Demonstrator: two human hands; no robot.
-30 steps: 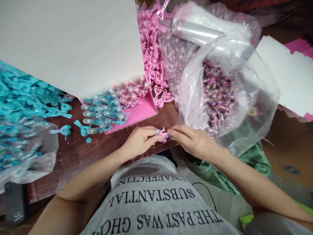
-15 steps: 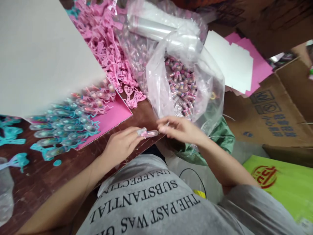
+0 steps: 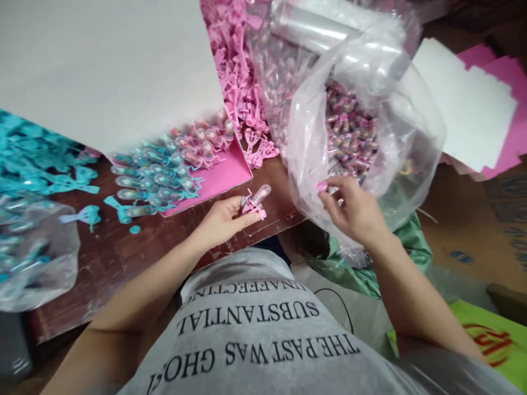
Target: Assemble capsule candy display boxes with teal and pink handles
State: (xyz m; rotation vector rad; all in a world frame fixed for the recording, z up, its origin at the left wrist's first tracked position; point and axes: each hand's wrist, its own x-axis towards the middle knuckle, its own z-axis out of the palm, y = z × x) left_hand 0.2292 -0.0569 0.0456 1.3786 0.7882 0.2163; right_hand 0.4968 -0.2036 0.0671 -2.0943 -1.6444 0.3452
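My left hand [image 3: 220, 222] is closed on a clear capsule with a pink plastic piece [image 3: 256, 202] around its lower part; the rounded clear end points up and right. To the right, at the near edge of the open plastic bag [image 3: 304, 131], my right hand [image 3: 356, 211] pinches a small pink cap [image 3: 321, 187] between thumb and forefinger. Inside that bag lies a heap of small capsules [image 3: 349, 131] with pink ends. Left of my left hand, blue and pink filled capsules [image 3: 164, 178] stand in rows on a pink card box [image 3: 222, 178].
Loose pink plastic pieces [image 3: 239, 71] and turquoise pieces [image 3: 37, 148] are heaped on the brown table [image 3: 280, 184]. A large white panel [image 3: 107, 66] covers the upper left. White and pink card sheets [image 3: 465, 104] lie at the right, above a cardboard box [image 3: 473, 219].
My right hand has moved right, away from the left hand to the bag, and now pinches a pink cap. The left hand has tilted the capsule upward. The view has shifted left.
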